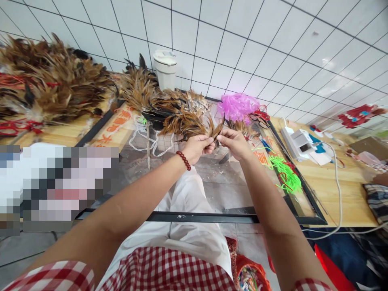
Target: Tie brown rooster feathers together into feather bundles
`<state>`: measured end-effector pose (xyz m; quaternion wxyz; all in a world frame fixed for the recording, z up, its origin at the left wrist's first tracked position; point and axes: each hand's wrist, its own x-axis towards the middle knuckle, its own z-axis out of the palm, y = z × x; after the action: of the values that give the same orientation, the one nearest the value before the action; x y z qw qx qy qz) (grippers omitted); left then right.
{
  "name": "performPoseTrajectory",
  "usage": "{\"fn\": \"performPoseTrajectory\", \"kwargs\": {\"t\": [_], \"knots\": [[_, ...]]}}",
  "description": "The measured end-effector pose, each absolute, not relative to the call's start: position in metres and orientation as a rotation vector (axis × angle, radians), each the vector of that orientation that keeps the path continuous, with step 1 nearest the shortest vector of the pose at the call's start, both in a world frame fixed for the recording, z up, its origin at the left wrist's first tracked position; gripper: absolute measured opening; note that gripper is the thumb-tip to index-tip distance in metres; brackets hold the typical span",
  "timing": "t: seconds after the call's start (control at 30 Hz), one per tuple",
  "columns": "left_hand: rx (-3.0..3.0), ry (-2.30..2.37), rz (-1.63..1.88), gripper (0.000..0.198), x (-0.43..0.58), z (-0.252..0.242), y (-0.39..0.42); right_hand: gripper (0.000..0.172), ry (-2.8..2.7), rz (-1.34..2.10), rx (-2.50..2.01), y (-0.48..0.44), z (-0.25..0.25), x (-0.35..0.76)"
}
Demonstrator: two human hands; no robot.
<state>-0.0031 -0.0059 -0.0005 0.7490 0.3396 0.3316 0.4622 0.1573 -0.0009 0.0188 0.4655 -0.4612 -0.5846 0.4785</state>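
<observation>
Both hands meet over the glass tabletop point(212, 178), close to a pile of brown and black feathers point(178, 111). My left hand point(198, 147), below a red bead bracelet point(184, 160), pinches a few brown feathers point(216, 130) near their lower ends. From the other side, my right hand point(235, 141) has its thumb and fingertips closed on the same feathers. Their tips point up and away from me. The fingers hide the quill ends. Behind my right hand lies a smaller feather clump point(242, 127).
Large feather bundles point(60, 85) tied with red cord fill the left. A white tumbler point(165, 68) and purple plastic bag point(238, 106) stand along the tiled wall. To the right lie green strings point(286, 173), a white power strip point(298, 141) and its cable point(338, 182).
</observation>
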Motion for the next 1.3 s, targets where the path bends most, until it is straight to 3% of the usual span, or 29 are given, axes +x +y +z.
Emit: {"fn": "performPoseTrajectory", "kwargs": {"t": [0.37,0.63,0.73,0.8,0.9,1.0,1.07,1.3], "knots": [[0.939,0.781,0.888,0.013,-0.001,-0.001,-0.01,0.026,-1.532,1.028,-1.178,-0.003,0.021,0.154],[0.833,0.823,1.133,0.01,0.003,-0.002,-0.006,0.021,-2.413,1.077,-1.699,-0.021,0.054,0.182],[0.827,0.812,1.151,0.011,0.002,-0.003,-0.005,0.013,-2.542,0.957,-1.749,-0.031,0.052,0.161],[0.825,0.804,1.147,0.011,0.001,-0.002,-0.005,0.018,-2.565,0.769,-1.777,-0.035,0.048,0.146],[0.81,0.797,1.131,0.012,0.0,-0.001,-0.006,0.019,-2.534,0.709,-1.732,-0.036,0.045,0.139],[0.751,0.797,1.115,0.012,0.0,0.001,-0.007,0.006,-2.289,1.072,-1.488,-0.028,0.047,0.146],[0.706,0.784,1.079,0.01,0.0,0.002,-0.008,0.012,-1.993,1.202,-1.316,-0.022,0.049,0.153],[0.666,0.709,0.898,0.012,-0.003,0.005,-0.011,0.019,-1.544,1.001,-1.246,-0.008,0.032,0.15]]}}
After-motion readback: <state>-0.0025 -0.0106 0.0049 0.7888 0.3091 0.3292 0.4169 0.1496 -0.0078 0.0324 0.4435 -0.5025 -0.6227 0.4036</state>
